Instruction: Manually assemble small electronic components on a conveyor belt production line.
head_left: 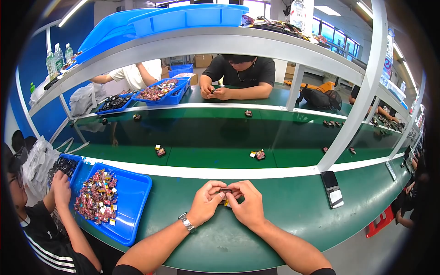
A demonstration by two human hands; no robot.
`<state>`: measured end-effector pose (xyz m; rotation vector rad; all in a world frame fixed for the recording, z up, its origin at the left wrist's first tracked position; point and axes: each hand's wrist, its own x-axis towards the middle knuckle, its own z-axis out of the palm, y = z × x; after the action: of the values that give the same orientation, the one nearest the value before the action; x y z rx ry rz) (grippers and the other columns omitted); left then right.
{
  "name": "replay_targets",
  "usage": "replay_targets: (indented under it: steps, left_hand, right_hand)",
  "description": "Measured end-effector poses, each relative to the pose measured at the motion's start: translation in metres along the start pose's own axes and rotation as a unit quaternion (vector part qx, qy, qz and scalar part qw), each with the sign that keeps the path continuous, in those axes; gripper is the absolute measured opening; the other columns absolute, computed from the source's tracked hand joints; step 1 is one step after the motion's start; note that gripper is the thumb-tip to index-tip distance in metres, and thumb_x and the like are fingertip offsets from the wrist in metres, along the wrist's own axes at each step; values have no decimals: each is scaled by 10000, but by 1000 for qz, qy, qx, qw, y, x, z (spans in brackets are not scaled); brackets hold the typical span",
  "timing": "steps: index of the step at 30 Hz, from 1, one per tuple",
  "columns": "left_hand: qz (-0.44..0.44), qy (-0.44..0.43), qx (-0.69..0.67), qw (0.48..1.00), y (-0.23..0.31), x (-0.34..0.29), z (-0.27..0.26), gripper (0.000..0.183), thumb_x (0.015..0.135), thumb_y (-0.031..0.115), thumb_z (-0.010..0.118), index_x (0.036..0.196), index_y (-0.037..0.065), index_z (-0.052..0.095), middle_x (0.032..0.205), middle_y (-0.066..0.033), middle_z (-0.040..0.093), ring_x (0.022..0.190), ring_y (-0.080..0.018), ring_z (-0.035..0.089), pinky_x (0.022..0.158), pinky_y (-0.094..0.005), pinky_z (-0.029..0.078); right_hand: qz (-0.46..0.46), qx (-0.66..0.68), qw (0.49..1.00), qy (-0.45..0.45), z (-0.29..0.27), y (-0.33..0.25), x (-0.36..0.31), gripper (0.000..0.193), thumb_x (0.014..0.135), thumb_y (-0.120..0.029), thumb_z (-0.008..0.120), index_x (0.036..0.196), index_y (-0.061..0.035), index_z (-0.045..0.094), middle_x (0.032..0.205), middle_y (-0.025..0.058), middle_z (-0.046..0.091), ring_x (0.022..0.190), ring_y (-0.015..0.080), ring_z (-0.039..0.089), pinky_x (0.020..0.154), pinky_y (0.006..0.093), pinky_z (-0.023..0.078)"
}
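Close together above the green bench, my left hand (206, 200) and my right hand (247, 202) pinch one small dark electronic part (225, 190) between thumbs and fingertips. A bit of yellow shows just under it, between the hands. The fingers cover much of the part, so its exact kind cannot be made out. To the left of my left forearm lies a blue tray (140, 197) with a heap of small reddish-brown parts (97, 197) with white and yellow pieces, like those on the conveyor belt.
A black-and-white phone-like device (332, 190) lies right on the bench. Beyond a white rail, small part clusters (260, 155) sit on the green belt (206, 156). A metal shelf frame (350, 101) spans overhead. Co-workers sit left and opposite; a small blue tray (75, 167) holds black pieces.
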<state>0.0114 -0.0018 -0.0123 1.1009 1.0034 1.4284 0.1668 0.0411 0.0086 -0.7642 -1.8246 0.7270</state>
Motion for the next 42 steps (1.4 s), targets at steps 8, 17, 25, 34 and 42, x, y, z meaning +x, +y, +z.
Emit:
replay_targets:
  steps: [8,17,25,34,42]
  left_hand:
    - [25,5,28,999,-2,-3,2,235,983,-30,541,1215,-9,511,1147,-122,641,1033,-168,648,876,-316,574]
    - [6,-2,21,1000,-2,-1,-2,320,961,-63,548,1268,-16,470,1252,-172,620,1153,-182,621,950,-296,523]
    - [28,44,67,996,-6,4,1,339,928,-47,572,1253,-1,487,1285,-159,595,1213,-243,591,995,-362,514]
    - [26,31,85,996,-8,1,-5,199,930,-23,559,1123,-20,609,1177,-119,656,1101,-197,642,920,-335,552]
    - [25,24,105,994,-2,6,4,162,940,-9,564,1085,-15,634,1109,-106,682,1044,-180,666,865,-315,568]
  right_hand:
    - [-7,2,1000,5,-2,-2,-1,192,794,43,735,970,-3,675,920,102,658,766,173,686,674,275,564]
    - [17,40,999,-25,-1,10,3,171,824,27,704,990,3,668,932,99,657,762,160,679,668,273,556]
    - [170,-16,983,73,-2,95,94,216,821,-107,767,967,23,675,828,77,696,718,135,662,666,288,540]
    - [-30,-240,962,125,-27,123,108,242,765,-86,759,992,-64,678,1017,104,633,896,280,602,826,402,494]
    - [171,-276,939,111,-93,158,94,659,692,-235,844,1253,19,609,1108,156,675,1033,353,620,916,429,493]
